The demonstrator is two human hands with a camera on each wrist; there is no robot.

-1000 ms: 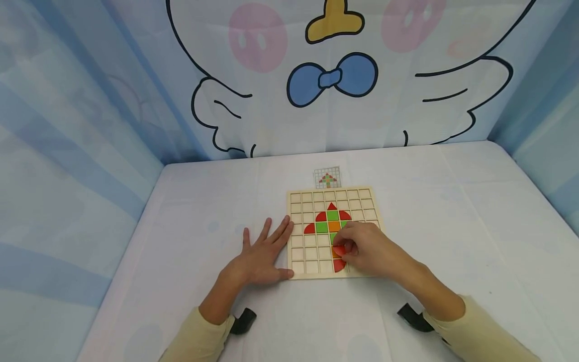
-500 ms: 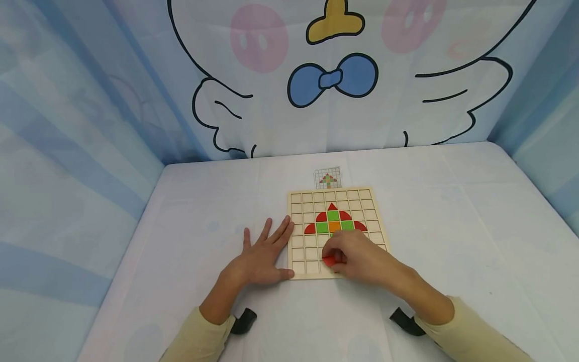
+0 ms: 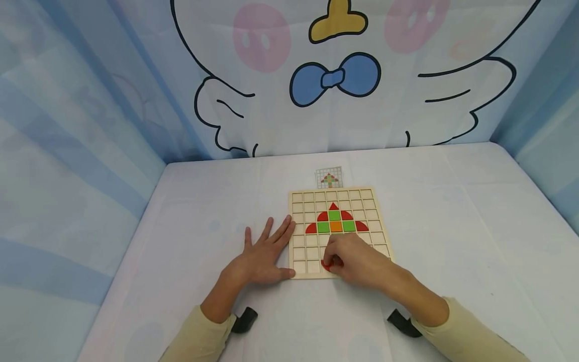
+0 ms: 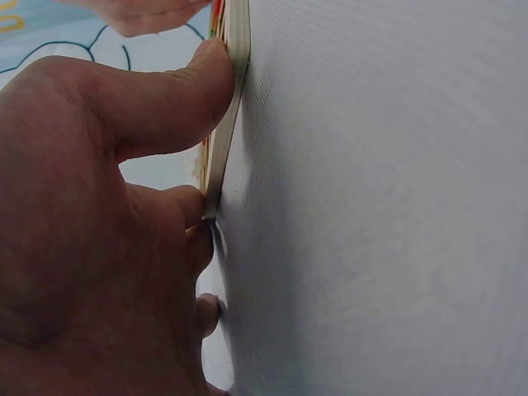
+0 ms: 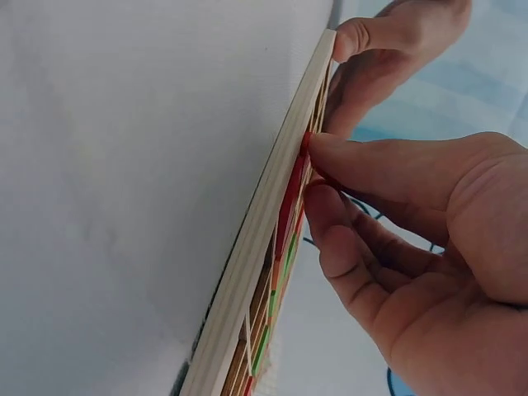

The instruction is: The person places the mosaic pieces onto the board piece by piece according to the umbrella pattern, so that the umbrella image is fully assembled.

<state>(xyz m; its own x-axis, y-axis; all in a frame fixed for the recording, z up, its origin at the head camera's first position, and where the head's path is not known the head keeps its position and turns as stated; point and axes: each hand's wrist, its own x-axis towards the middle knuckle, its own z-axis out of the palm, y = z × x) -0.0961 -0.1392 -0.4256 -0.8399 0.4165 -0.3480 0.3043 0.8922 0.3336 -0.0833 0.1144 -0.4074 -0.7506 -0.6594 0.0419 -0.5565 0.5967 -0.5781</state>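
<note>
A square wooden grid board [image 3: 299, 254] lies on the white table, with red, green and orange tiles in its middle cells. My left hand [image 3: 261, 261] is spread beside it, thumb and fingertips touching its left edge; in the left wrist view the thumb [image 4: 177, 107] presses on the board's rim. Over the lower middle cells, my right hand [image 3: 357, 259] pinches a red tile with a curved edge [image 3: 325, 266] between thumb and fingers. The right wrist view shows this red tile [image 5: 305, 143] at the board's surface. Several lower cells are hidden under the right hand.
Touching or close behind the board's far edge lies a small printed pattern card [image 3: 329, 177] with a similar coloured figure. A curtain with a cartoon print [image 3: 334, 120] hangs behind the table [image 3: 217, 201]. Black straps [image 3: 245, 320] show at both wrists.
My right hand has moved left and slightly down on the board, carrying the red tile to the bottom row left of where it was. The left hand has stayed in place.
</note>
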